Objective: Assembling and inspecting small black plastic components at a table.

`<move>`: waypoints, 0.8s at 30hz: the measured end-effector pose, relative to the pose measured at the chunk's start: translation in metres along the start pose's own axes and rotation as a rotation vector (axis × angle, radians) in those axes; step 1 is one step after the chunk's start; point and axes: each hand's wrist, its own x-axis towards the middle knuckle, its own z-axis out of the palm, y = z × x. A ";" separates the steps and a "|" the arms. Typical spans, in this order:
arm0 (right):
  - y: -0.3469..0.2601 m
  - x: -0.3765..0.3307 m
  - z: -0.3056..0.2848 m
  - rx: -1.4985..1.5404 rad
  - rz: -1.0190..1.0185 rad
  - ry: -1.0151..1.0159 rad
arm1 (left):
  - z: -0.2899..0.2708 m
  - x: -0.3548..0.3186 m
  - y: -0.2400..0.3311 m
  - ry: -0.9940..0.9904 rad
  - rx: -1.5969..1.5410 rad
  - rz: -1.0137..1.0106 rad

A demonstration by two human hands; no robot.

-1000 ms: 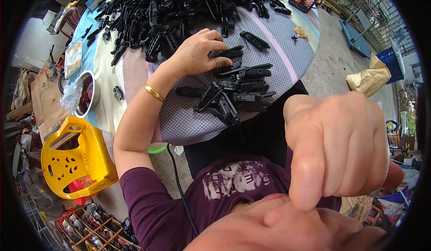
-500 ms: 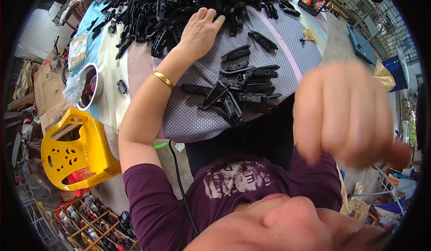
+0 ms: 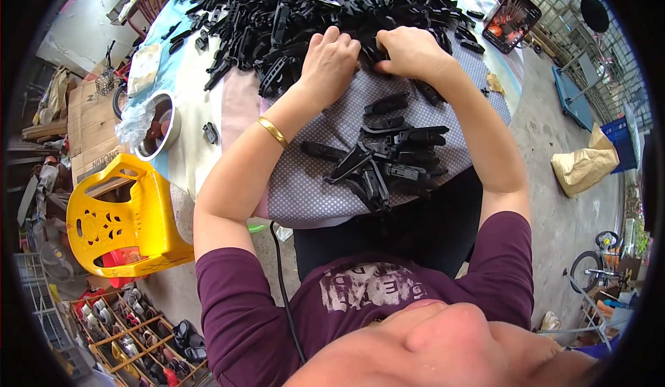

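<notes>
1. Reaching into the near edge of the big heap of black plastic parts (image 3: pixel 312 6), we have both hands at work side by side: our left hand (image 3: pixel 331 58) lies knuckles-up with its fingers curled down into the heap, and our right hand (image 3: pixel 410 51) is cupped over the parts just beside it. Whether either hand pinches a single piece we cannot tell, since the fingertips are buried.
2. The heap covers the far half of the round table (image 3: pixel 208 103); a smaller pile of black parts (image 3: pixel 388 158) lies well apart from it on the dotted cloth (image 3: pixel 305 186), close to our lap.
3. Dragging a handful toward us could, we judge, pull tangled neighbours along, scattering them across the cloth or mixing them into the smaller pile.
4. That smaller pile sits near the table's rim, so a sweep of our forearms could knock pieces to the floor.
5. Loose parts already lie toward the left edge, by the metal bowl (image 3: pixel 158 125); a shove of the heap could send more over there, above the yellow plastic stool (image 3: pixel 118 214).
</notes>
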 end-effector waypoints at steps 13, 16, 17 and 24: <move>0.059 -0.004 0.002 0.934 -0.132 0.031 | -0.004 0.005 0.008 0.054 -0.238 -0.096; 0.064 -0.002 -0.001 1.258 -0.152 0.015 | -0.007 0.006 0.004 0.212 -0.481 -0.235; 0.065 -0.001 -0.002 1.343 -0.175 0.013 | -0.005 0.006 0.000 0.211 -0.472 -0.237; 0.033 0.010 0.015 1.616 -0.516 0.408 | -0.024 0.015 -0.014 0.124 -1.349 -0.616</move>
